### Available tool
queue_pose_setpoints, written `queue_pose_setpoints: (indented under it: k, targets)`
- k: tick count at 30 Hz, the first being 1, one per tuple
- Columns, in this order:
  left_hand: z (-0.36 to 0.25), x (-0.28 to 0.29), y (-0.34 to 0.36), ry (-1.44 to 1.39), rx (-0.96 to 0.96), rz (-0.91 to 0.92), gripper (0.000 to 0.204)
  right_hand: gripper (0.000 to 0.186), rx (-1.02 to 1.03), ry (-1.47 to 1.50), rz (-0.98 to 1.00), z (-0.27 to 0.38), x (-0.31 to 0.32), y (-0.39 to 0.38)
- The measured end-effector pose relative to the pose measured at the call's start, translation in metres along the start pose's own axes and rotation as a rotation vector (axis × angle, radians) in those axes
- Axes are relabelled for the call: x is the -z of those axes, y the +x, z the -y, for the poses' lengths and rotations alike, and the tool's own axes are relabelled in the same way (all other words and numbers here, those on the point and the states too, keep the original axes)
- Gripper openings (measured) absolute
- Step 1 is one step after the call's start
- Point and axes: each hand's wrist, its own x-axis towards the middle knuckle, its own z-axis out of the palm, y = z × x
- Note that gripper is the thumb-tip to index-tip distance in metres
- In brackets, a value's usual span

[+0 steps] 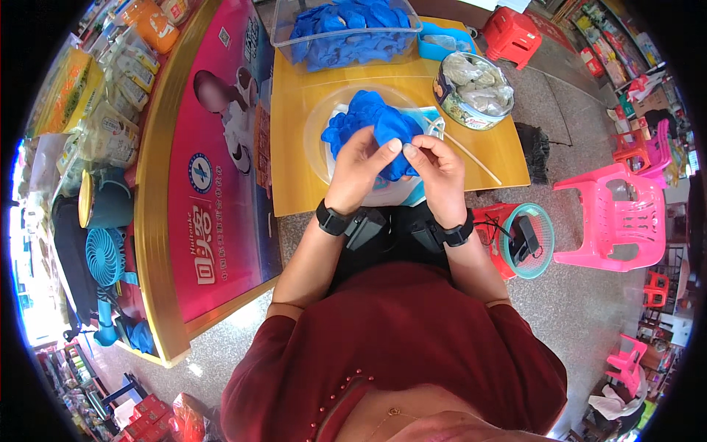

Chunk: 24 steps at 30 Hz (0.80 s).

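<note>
My left hand (pixel 360 167) and my right hand (pixel 439 175) meet over a round pale basin (pixel 317 144) on the yellow table. Between their thumbs and fingers they pinch a thin blue fabric piece (pixel 394 127), which hangs down behind the fingertips. A heap of similar blue pieces (pixel 352 121) lies in the basin, just beyond my left hand. Under the held piece, something white and light blue (pixel 414 193) shows in part; I cannot tell what it is. A thin wooden stick (pixel 471 160) rests across the basin's right side, its end over the table.
A clear plastic bin (pixel 346 35) full of blue pieces stands at the table's far edge, beside a small blue tray (pixel 446 50). Right of the basin is a round tin (pixel 471 103) holding clear bags. A counter (pixel 169 221) borders the left. Pink chair (pixel 618 217) and green basket (pixel 543 258) stand right.
</note>
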Motion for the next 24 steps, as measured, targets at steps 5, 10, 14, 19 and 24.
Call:
queue_pose_setpoints:
  k: [5, 10, 14, 19, 24]
  targets:
    - [0.003, 0.001, -0.003, -0.003, 0.059, 0.077, 0.021, 0.013, 0.011, 0.045, 0.021, -0.002, 0.002, -0.002]
    - [0.004, -0.001, 0.001, -0.078, 0.005, 0.002, 0.018, 0.017, 0.030, -0.059, 0.107, 0.003, 0.002, 0.000]
    - [0.004, -0.003, 0.003, -0.110, -0.012, -0.020, 0.017, 0.023, 0.214, -0.314, 0.141, 0.004, 0.006, 0.007]
    - [0.006, 0.003, 0.005, -0.053, 0.042, 0.090, 0.029, 0.022, 0.263, -0.441, 0.113, 0.006, 0.006, 0.010]
    - [0.005, 0.004, 0.001, 0.026, 0.014, 0.108, 0.061, 0.023, -0.042, -0.253, 0.097, 0.007, 0.009, 0.022]
